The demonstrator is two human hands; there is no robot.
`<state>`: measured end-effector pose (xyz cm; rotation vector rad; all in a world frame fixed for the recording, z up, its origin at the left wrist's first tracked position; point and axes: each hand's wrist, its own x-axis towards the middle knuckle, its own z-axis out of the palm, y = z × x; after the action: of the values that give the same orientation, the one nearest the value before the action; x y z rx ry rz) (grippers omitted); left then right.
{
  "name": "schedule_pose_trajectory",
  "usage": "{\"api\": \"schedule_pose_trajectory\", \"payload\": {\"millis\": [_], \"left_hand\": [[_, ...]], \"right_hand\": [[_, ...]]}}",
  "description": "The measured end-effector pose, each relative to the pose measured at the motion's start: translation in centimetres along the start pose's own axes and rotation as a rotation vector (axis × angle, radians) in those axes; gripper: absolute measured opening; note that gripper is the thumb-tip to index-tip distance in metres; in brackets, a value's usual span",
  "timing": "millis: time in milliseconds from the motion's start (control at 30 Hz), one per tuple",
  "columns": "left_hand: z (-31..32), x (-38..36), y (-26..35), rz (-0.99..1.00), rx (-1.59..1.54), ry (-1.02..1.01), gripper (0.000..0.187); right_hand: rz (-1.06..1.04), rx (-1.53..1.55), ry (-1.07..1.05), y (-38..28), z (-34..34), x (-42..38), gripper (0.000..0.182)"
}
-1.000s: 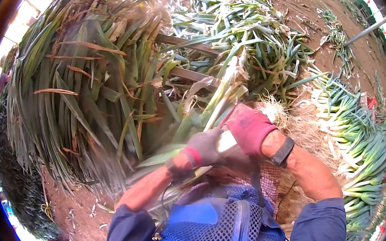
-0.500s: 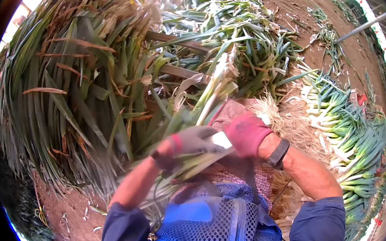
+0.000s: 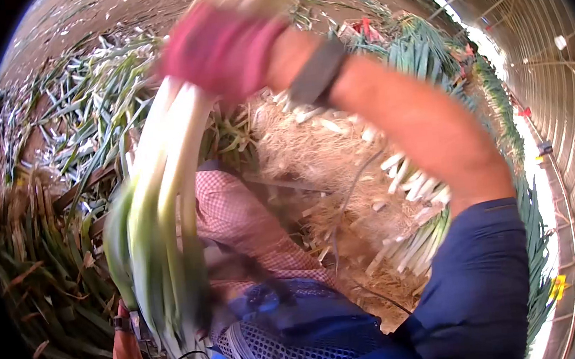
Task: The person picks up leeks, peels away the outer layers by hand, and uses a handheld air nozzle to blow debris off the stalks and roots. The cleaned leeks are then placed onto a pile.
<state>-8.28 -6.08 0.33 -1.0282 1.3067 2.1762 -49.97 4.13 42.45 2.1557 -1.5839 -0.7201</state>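
Red-gloved, your right hand [image 3: 219, 44] clamps the leeks [image 3: 159, 212] by their white ends. Your left hand, below the leeks, stays unreadable. That loose dangling bunch could slip from your grip.

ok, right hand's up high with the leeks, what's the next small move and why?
Probably swing the leeks across to the right and set them on the trimmed pile. The right hand, in a red glove, grips their white ends with the green tops hanging free over the lap. White-stemmed leeks already lie stacked beside the right arm, past the heap of roots. The left hand isn't clearly visible.
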Motion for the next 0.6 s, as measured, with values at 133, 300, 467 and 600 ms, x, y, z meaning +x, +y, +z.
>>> {"api": "schedule_pose_trajectory", "payload": {"millis": [133,300,467,600], "left_hand": [[-3.0,-0.2,-3.7,0.107,-0.216,-0.078,0.050],[-3.2,0.2,-5.9,0.049,-0.300,0.104,0.049],[-0.7,-0.9,-5.0,0.160,-0.288,0.150,0.045],[0.6,-2.0,-3.9,0.241,-0.268,0.181,0.044]], "right_hand": [[0.686,-0.428,0.148,13.8,-2.6,-18.7,0.031],[1.615,0.291,-0.006,11.3,5.7,-39.3,0.047],[2.050,1.419,0.490,-2.1,29.4,-47.8,0.030],[2.123,1.414,0.469,-9.2,34.6,-48.7,0.033]]}}
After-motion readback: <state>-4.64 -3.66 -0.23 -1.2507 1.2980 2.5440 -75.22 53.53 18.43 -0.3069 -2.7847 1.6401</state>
